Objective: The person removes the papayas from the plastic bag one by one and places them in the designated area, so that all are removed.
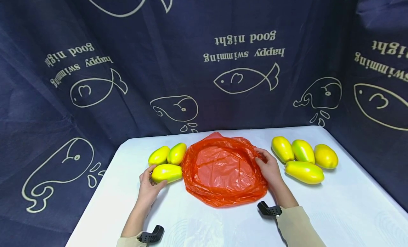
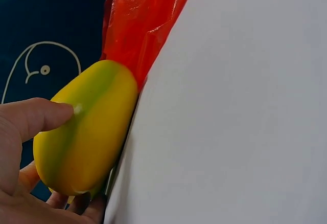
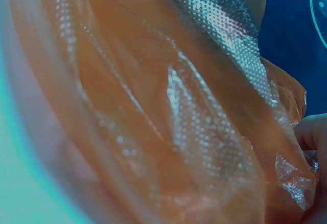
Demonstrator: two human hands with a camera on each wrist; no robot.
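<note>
A red plastic bag [image 1: 223, 169] lies spread on the table with its mouth facing up. My left hand [image 1: 149, 186] holds a yellow-green papaya [image 1: 167, 173] beside the bag's left edge, thumb on the near side and fingers behind. In the left wrist view, the thumb presses the green-streaked papaya [image 2: 89, 132], whose far end meets the red bag [image 2: 143, 24]. With my right hand [image 1: 267, 165] I pinch the bag's right rim. Up close in the right wrist view, the crinkled bag [image 3: 153, 106] fills most of the picture and hides most fingers.
Two papayas, one left [image 1: 159, 155] and one right [image 1: 177, 153], lie just behind the held one. Several more papayas [image 1: 304, 172] cluster right of the bag on the white table [image 1: 204, 225]. A dark blue patterned curtain [image 1: 178, 62] hangs along the table's back and sides.
</note>
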